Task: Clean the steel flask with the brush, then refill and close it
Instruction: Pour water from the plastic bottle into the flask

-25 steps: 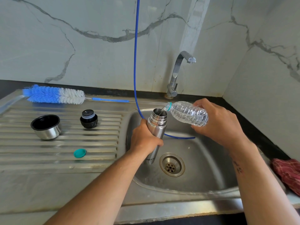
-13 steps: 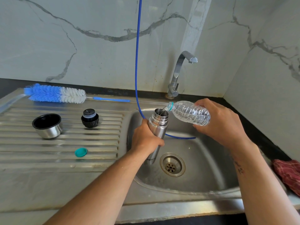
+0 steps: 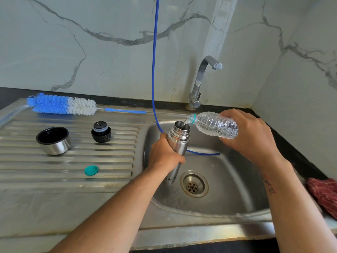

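My left hand (image 3: 165, 156) grips the steel flask (image 3: 179, 139) around its middle, holding it nearly upright over the sink basin (image 3: 228, 179). My right hand (image 3: 251, 136) holds a clear plastic water bottle (image 3: 214, 125) tipped on its side, its mouth at the flask's open neck, and water runs in. On the drainboard lie the blue-and-white bottle brush (image 3: 63, 106), the flask's steel cup lid (image 3: 53, 140) mouth up, its black stopper (image 3: 101, 132), and the bottle's small teal cap (image 3: 91, 170).
A steel tap (image 3: 201, 79) stands behind the basin. A thin blue hose (image 3: 155, 70) hangs down the marble wall and curls into the basin behind the flask. The drain (image 3: 193, 183) sits just right of the flask's base. A red cloth (image 3: 323, 194) lies on the right counter.
The bottle's base has risen a little, so it tilts more steeply into the flask. Both hands and the flask stay almost where they were.
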{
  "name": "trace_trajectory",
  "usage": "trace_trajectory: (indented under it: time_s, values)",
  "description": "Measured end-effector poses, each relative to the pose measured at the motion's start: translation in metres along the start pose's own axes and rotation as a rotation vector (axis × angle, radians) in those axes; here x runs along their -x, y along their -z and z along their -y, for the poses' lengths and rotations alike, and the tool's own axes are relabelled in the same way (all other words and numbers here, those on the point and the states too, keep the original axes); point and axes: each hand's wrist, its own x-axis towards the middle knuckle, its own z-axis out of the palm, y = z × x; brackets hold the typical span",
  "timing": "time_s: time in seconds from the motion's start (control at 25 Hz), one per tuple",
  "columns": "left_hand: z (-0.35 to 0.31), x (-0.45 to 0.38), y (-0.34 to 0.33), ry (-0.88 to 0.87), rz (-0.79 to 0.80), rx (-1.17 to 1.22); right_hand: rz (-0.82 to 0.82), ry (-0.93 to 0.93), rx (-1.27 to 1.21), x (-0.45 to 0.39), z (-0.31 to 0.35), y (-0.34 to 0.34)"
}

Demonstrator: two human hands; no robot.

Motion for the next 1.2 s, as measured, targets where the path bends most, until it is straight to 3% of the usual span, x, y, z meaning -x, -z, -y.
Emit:
trace_trajectory:
  time_s: [1.2]
  values:
    - [0.0000,0.0003,-0.0009,-0.007,0.007,-0.002,-0.108,0.034,-0.008,-0.0004,-0.0082,0.0001]
